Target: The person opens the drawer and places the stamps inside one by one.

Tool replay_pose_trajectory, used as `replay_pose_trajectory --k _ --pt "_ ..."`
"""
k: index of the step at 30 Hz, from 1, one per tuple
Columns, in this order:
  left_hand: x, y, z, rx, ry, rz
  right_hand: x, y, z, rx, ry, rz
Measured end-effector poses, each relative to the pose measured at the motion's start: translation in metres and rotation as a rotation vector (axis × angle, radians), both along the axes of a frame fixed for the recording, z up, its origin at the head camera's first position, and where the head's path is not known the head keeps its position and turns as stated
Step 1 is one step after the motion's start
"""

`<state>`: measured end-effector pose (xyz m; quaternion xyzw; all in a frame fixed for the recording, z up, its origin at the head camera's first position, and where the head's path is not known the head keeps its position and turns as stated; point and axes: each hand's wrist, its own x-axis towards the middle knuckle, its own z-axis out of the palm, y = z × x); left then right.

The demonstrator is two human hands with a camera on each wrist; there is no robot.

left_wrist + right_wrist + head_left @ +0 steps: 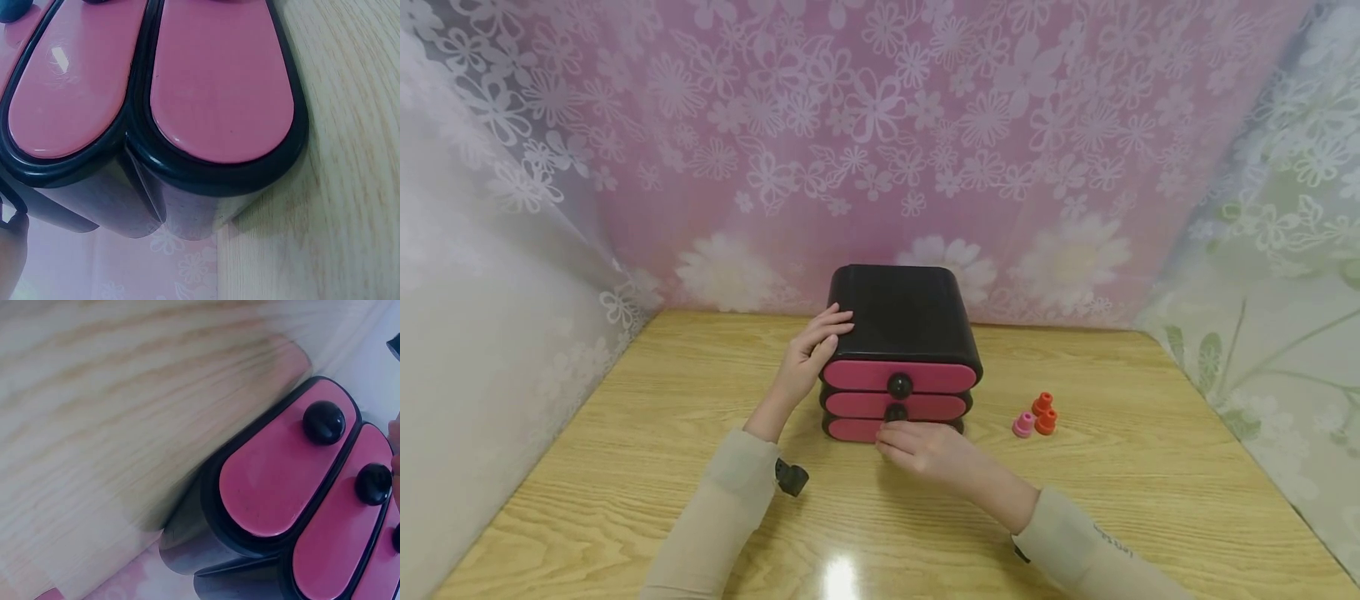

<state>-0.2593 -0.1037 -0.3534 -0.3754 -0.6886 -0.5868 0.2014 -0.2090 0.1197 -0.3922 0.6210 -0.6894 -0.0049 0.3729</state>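
Note:
A small black drawer cabinet (898, 308) with three pink drawer fronts stands on the table, its drawers flush with the frame. My left hand (808, 354) rests on its upper left edge, fingers extended over the top and side. In front of the lower drawers is my right hand (936, 454), fingertips right at the middle drawer's black knob (374, 483); I cannot tell whether they pinch it. The bottom drawer's knob (324, 422) shows uncovered in the right wrist view. The left wrist view shows the pink drawer fronts (222, 81) close up.
Right of the cabinet, two red stepped cone pieces (1046, 422) and a pink one (1023, 425) stand together on the wooden table (647, 433). A pink floral curtain (880, 167) hangs behind, with pale floral cloth on both sides.

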Motion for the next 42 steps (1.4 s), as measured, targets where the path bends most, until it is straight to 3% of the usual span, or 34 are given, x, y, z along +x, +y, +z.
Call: replay_pose_trajectory --k 5,12,21,42 --pt "0.001 0.0 0.001 -0.005 -0.006 0.002 0.0 0.001 -0.004 0.093 0.001 -0.016" --pt "0.001 0.0 0.001 -0.011 -0.02 0.009 -0.001 0.001 -0.012 0.217 -0.093 -0.135" --pt "0.003 0.001 0.001 0.015 -0.021 -0.015 -0.004 -0.001 -0.019 0.266 -0.105 -0.214" --pt "0.002 -0.001 0.003 0.001 -0.017 0.0 -0.015 -0.003 -0.025 0.394 0.171 -0.209"
